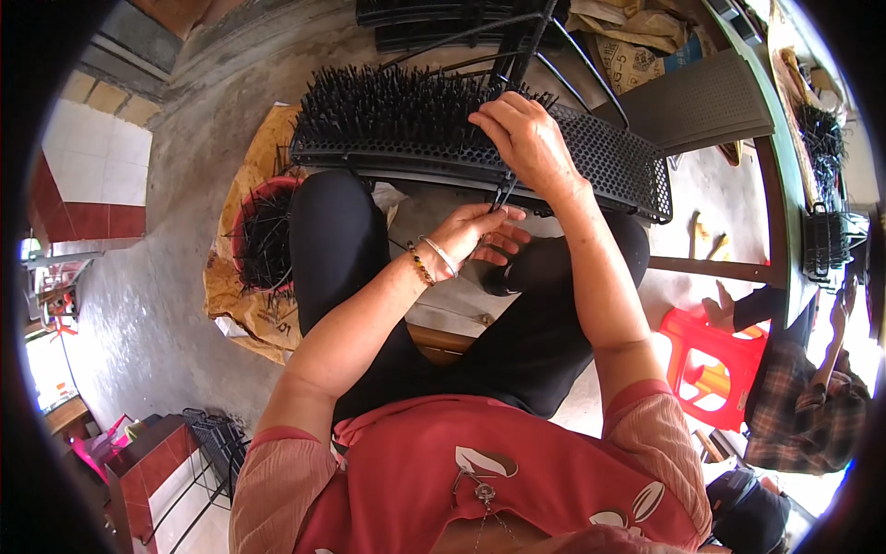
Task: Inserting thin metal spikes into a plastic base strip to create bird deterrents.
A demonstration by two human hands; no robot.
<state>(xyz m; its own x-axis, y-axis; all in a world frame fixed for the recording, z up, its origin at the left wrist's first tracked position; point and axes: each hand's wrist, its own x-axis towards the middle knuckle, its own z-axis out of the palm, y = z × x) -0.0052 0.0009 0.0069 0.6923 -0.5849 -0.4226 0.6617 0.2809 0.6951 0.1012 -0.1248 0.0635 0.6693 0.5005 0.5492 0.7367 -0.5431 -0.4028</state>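
A long black perforated rack (pixel 604 152) lies across in front of my knees. Dense upright black sticks (pixel 392 106) fill its left and middle part, while bare holes show on the right. My right hand (pixel 531 143) is at the edge of these sticks, its fingers pinched together and pointing down. What sits between those fingertips is hidden. Below the rack's near edge, my left hand (pixel 475 235) grips a few thin black sticks (pixel 502 192) between thumb and forefinger, their tips pointing up. Its other fingers are loosely spread.
Left of my knee, a red basin (pixel 245 217) full of loose black sticks stands on a brown paper sack (pixel 221 291). A black metal frame (pixel 517 46) rises behind the rack. To the right are a green-edged table (pixel 784 212), a red plastic stool (pixel 678 369) and another person (pixel 803 406).
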